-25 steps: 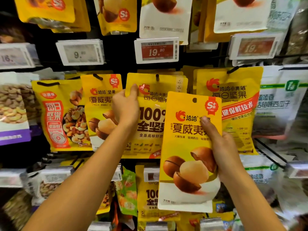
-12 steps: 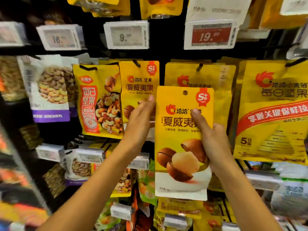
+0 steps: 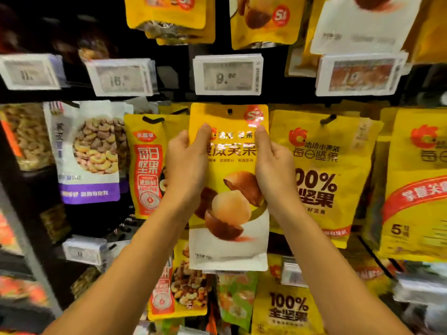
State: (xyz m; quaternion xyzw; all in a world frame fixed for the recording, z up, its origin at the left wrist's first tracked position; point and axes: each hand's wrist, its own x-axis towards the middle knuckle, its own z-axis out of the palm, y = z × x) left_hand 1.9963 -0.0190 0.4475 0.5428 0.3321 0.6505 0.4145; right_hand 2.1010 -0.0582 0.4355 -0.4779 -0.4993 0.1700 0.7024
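- Now, my left hand (image 3: 186, 165) is clamped on the pouch's (image 3: 229, 213) left edge, thumb on the front and fingers wrapped behind. My right hand (image 3: 273, 170) mirrors it on the right edge, so neither hand is free.
- The pouch is held upright between them, flat against the display. Its top is just under the 9.00 tag (image 3: 228, 74), between the red-label pack (image 3: 145, 165) and the 100% pack (image 3: 321, 177), and it overlaps both a little.
- Its hole (image 3: 229, 111) sits top centre and reads dark. I cannot tell whether a peg is through it, because any peg there is hidden behind the pouch. I judge the hanging is not finished.
- To do this well, I would keep both thumbs below the hole so it stays in my sight.
- I would hold the top edge level, since a tilt would make the hole miss the peg tip.
- The neighbour's hook (image 3: 327, 118) is a fair height guide, as the hole looks about level with it.
- I would grip lightly, because squeezing bows the film and pulls the hole out of shape.
- I would feed the pouch straight back and avoid sliding it sideways, which could drag the two packs beside it or knock the tag above.
- I would loosen one hand only once the peg seems to carry the weight.
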